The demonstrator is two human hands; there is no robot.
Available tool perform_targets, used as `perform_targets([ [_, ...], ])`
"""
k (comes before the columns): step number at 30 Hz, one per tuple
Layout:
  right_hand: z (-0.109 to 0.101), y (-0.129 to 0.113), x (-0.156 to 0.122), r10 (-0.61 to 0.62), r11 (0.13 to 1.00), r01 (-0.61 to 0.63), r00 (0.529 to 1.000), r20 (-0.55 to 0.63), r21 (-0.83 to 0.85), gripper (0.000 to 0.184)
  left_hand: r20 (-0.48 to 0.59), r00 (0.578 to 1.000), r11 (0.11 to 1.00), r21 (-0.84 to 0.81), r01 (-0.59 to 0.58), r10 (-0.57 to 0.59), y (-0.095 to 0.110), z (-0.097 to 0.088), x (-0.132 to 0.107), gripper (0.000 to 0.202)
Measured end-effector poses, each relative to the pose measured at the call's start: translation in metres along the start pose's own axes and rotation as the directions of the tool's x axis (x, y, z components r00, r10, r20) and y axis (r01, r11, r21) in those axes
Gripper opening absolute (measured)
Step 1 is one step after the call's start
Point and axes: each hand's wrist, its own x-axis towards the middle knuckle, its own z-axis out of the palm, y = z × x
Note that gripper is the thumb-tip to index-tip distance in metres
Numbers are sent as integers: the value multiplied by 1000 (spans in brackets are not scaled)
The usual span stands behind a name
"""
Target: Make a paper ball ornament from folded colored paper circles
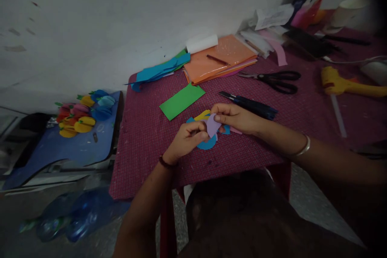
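Between my two hands is a small purple paper piece with a curved edge, which looks folded. My left hand pinches its lower left side, and my right hand grips its upper right side between thumb and fingers. Under the hands lie blue paper cutouts with rounded edges and a yellow paper piece, partly hidden by my fingers. A green paper rectangle rests just beyond them. Close behind my right hand is a dark blue utility knife with its blade end pointing left.
Black-handled scissors and a stack of orange paper with a pencil lie farther back, beside blue paper strips. A yellow glue gun is at right. Colourful paper ornaments sit on a blue board left, above large plastic bottles.
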Motion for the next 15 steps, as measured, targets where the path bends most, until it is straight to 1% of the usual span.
perform_targets([
  [7,-2,6,-1,-15,998,18,999,44,-61,28,22,999,999,-17,30,-30,-1,1,1,45],
  [11,-3,7,-1,-13,998,16,999,46,-56,26,37,999,998,-48,33,-32,0,2,3,46],
  [15,-1,7,0,-11,999,13,999,39,-46,27,44,998,999,-38,36,-34,0,2,3,46],
])
